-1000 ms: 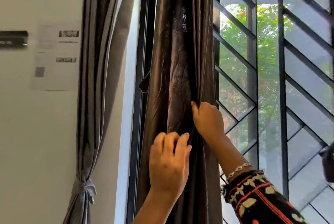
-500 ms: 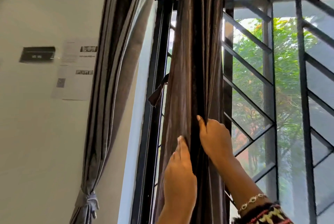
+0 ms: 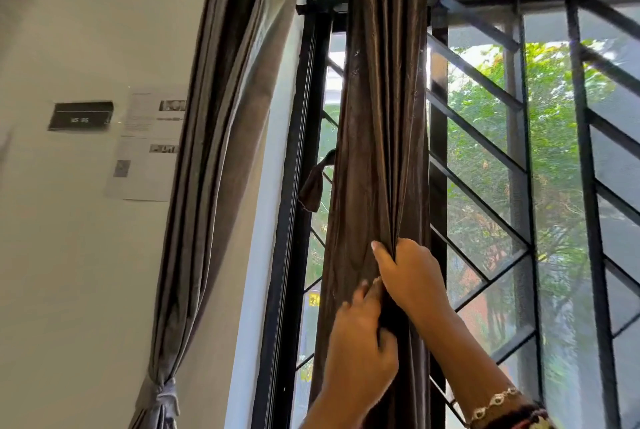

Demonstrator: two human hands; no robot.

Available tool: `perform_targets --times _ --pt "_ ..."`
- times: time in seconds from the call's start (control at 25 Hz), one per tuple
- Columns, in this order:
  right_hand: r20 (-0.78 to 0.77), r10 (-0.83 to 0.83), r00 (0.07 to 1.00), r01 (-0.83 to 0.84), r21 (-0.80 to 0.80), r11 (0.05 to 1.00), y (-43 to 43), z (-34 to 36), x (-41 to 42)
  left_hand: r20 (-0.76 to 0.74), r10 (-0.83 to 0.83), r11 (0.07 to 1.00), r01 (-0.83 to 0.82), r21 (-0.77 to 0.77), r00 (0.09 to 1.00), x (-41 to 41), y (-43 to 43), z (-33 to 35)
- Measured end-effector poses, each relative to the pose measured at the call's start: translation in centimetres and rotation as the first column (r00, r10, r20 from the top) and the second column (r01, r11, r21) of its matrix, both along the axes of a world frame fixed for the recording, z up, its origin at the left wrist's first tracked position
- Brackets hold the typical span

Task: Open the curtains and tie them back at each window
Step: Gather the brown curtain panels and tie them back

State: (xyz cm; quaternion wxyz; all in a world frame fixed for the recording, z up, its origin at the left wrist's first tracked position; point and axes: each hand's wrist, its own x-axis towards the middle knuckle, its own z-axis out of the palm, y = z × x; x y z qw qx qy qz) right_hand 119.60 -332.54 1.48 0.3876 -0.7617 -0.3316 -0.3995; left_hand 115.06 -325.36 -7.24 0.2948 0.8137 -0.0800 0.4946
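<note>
Since half a second ago, my left hand (image 3: 360, 342) has changed: its fingers stood straight along the curtain (image 3: 381, 151), and now they curl into the folds. My right hand (image 3: 410, 276) has kept its place, just above the left one and touching it.

The curtain is brown, with a soft shine and many small wrinkles, and it hangs as one narrow, gathered column. Both my hands hold it. The right hand grips the bunch from the right side, with the thumb lying across the front folds and the fingers going behind, where I cannot see them. The left hand grips lower, from the front, with a dark fold pinched between thumb and fingers. Neither grip is wide; both are closed on cloth.

Left of the curtain, at about the middle of its visible height, a short brown strap (image 3: 313, 186) hangs loose beside the black frame (image 3: 294, 220). Further left, a grey curtain (image 3: 221, 151), matte and smooth, is drawn in near its bottom by a grey tie (image 3: 161, 394) with a knot. Beyond it, on the white wall (image 3: 69, 255), are papers (image 3: 145, 151) and a black plate (image 3: 81, 116), both blurred. Right of the curtain, black bars (image 3: 588, 186) run upright and slanted, with green trees (image 3: 550, 137) behind them. On my right wrist is a beaded bracelet (image 3: 495, 401), above a patterned sleeve (image 3: 526, 421).
</note>
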Motion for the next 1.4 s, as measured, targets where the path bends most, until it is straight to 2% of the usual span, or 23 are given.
perform_targets --times 0.08,0.16,0.32,0.48,0.56,0.64,0.72,0.8,0.92,1.0,1.08,1.2,1.28,1.4 --pt "0.011 0.055 0.998 -0.056 0.047 0.997 -0.3 -0.2 0.3 0.084 -0.174 0.955 0.189 -0.227 0.981 -0.1 1.5 1.0" --pt "0.021 0.114 0.993 -0.115 0.071 0.991 -0.6 -0.4 0.3 0.157 -0.248 0.883 0.290 -0.369 0.956 0.4 2.9 3.0" --pt "-0.011 0.196 0.981 -0.194 0.090 0.977 -1.3 -0.6 0.6 0.110 -0.135 0.902 0.168 -0.397 0.985 2.6 5.0 8.5" --pt "-0.004 0.202 0.979 -0.202 0.068 0.977 -1.9 -0.7 1.1 0.226 -0.136 0.869 0.225 -0.440 0.965 4.0 5.7 13.4" --pt "0.006 0.189 0.982 -0.189 0.067 0.980 -2.2 -0.7 1.3 0.305 -0.173 0.819 0.309 -0.484 0.937 4.0 5.6 15.5" --pt "0.022 0.137 0.990 -0.138 0.065 0.988 -2.5 -0.6 1.5 0.361 -0.275 0.721 0.439 -0.536 0.891 4.1 5.5 17.0" --pt "0.041 0.009 0.999 -0.010 0.025 1.000 -2.7 -0.5 1.6 0.373 -0.355 0.632 0.514 -0.580 0.858 3.8 5.2 17.6" --pt "0.075 -0.113 0.991 0.115 -0.022 0.993 -2.8 -0.4 1.6 0.380 -0.410 0.589 0.559 -0.584 0.829 3.6 4.8 18.0" --pt "0.145 -0.192 0.971 0.205 -0.082 0.975 -2.1 -0.4 1.7 0.391 -0.444 0.641 0.590 -0.490 0.806 3.1 4.4 18.3" --pt "0.181 -0.198 0.963 0.219 -0.108 0.970 -1.4 -0.2 1.9 0.317 -0.483 0.660 0.577 -0.481 0.816 2.9 4.1 18.3" --pt "0.198 -0.214 0.957 0.242 -0.129 0.962 -0.5 -0.1 2.0 0.241 -0.565 0.619 0.599 -0.508 0.789 3.0 3.8 18.3" --pt "0.211 -0.239 0.948 0.273 -0.154 0.950 1.2 -0.1 2.4 0.263 -0.628 0.560 0.660 -0.502 0.733 3.5 3.1 18.0" --pt "0.214 -0.243 0.946 0.277 -0.149 0.949 2.4 -0.1 2.6 0.282 -0.609 0.603 0.664 -0.442 0.741 4.1 3.1 17.8" --pt "0.248 -0.207 0.946 0.238 -0.103 0.966 3.8 -0.2 2.7 0.313 -0.511 0.706 0.598 -0.380 0.801 5.3 3.5 17.5"
